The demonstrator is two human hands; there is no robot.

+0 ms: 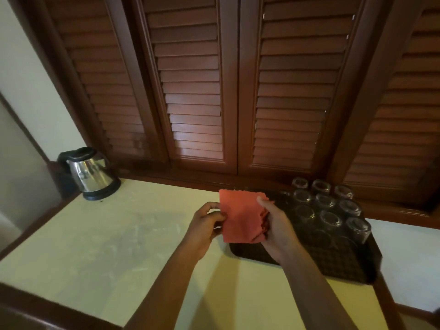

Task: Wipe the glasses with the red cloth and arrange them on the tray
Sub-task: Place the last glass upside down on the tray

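Observation:
A folded red cloth (240,216) is held up between both hands above the left end of a dark tray (250,252). My left hand (206,222) pinches its left edge. My right hand (273,225) grips its right side, fingers wrapped over the folds. Several clear glasses (329,217) stand upside down in rows on the right and far part of the tray. The near left part of the tray is bare. No glass is in either hand.
A steel electric kettle (91,173) stands at the far left corner of the pale countertop (107,246). Wooden louvred shutters (195,91) close off the back. The counter's dark wooden edge (47,306) runs along the near left.

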